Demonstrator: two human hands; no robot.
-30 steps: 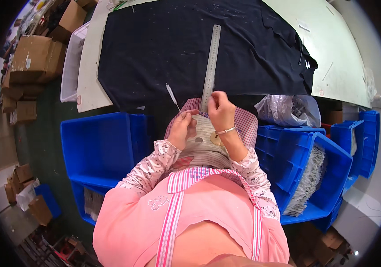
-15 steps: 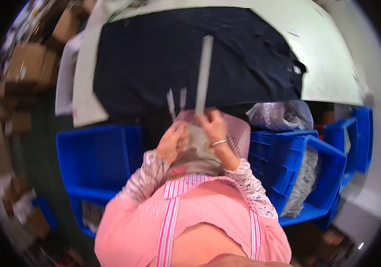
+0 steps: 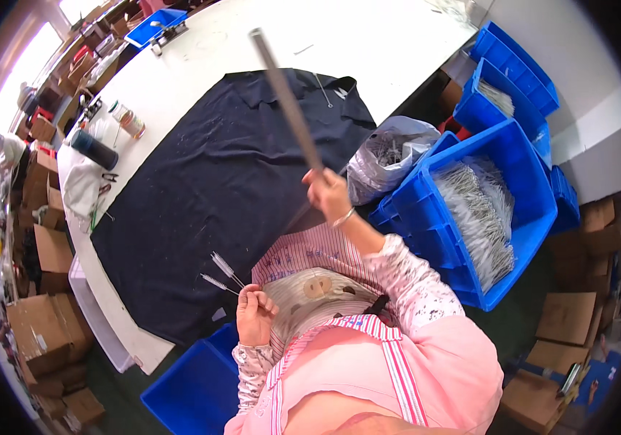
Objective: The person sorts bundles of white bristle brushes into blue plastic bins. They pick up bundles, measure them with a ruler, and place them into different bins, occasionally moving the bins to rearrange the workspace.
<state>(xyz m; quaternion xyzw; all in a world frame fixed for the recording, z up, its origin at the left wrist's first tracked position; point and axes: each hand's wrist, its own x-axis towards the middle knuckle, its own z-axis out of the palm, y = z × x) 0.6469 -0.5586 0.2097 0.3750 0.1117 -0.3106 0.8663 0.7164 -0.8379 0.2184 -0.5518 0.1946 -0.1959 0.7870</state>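
Note:
My left hand (image 3: pixel 254 319) is closed around the thin wire stems of two small wire brushes (image 3: pixel 229 270), whose white bristle ends point up and to the left over the dark cloth (image 3: pixel 180 196). My right hand (image 3: pixel 330 194) grips the lower end of a long, narrow grey tube or bar (image 3: pixel 289 101), somewhat blurred. It slants up and to the left above the cloth, and its exact kind is hard to make out. Below my hands, a striped pink apron (image 3: pixel 310 250) and a pale striped cloth (image 3: pixel 299 293) with a round tan patch cover my lap.
A blue bin (image 3: pixel 535 206) full of wire brushes (image 3: pixel 473 217) stands to the right, beside a clear plastic bag (image 3: pixel 390 156). Another blue bin (image 3: pixel 191 391) is at lower left. A dark bottle (image 3: pixel 94 148) and a jar (image 3: pixel 128 119) stand on the white table (image 3: pixel 202 43).
The view has turned toward the right. My right hand has moved out to the right, away from my left, with the long bar now tilting left. Both hands keep their hold.

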